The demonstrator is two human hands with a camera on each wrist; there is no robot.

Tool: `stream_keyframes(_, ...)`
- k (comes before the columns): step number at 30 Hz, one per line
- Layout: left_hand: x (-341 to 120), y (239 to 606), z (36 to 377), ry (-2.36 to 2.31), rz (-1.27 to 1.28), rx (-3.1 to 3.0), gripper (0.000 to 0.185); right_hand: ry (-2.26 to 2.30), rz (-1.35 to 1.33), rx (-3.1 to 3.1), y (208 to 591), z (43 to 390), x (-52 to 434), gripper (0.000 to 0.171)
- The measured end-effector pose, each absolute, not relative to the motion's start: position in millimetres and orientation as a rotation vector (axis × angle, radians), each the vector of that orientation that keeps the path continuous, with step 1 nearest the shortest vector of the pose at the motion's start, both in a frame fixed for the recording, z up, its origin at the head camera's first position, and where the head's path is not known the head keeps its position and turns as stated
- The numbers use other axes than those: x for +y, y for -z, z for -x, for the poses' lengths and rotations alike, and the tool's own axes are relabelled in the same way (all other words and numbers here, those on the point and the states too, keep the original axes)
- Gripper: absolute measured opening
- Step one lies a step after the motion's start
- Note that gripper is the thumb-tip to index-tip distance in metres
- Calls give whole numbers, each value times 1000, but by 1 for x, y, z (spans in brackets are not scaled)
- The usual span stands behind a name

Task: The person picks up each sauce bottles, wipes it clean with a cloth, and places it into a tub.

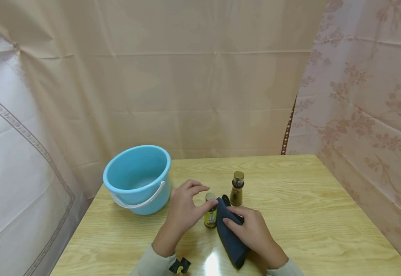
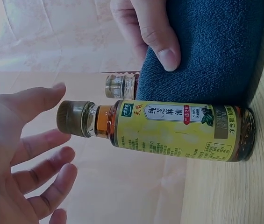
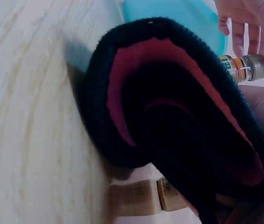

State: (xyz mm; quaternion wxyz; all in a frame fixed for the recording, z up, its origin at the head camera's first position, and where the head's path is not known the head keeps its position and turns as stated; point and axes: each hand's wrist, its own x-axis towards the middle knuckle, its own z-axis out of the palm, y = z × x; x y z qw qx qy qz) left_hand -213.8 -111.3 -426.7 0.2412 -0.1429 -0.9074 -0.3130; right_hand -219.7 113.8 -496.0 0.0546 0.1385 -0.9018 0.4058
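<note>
From my left-wrist feed I can read the yellow label (image 2: pixel 169 135) on the small clear glass bottle with a brown screw cap (image 2: pixel 78 118): 纯芝麻油 stands in dark characters inside a pale panel (image 2: pixel 169 112). Just beside it, a red badge (image 2: pixel 186 120) reads 严选芝麻, and a small white box (image 2: pixel 196 113) carries "100%". Near the base I get 净含量 followed by 100. The green logo (image 2: pixel 127 109) is too small for me to be sure of. On the slender brown bottle with a gold cap (image 1: pixel 237 189), I cannot read the lettering.
</note>
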Motion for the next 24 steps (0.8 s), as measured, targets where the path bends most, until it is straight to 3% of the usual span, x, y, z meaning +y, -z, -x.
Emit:
stream_keyframes(6, -112, 426, 214, 868, 387, -2492, 28, -1258, -426, -2718, 495, 219, 114, 30)
stream_keyframes(24, -112, 426, 214, 894, 395, -2519, 28, -1447, -410, -2572, 476, 211, 116, 34)
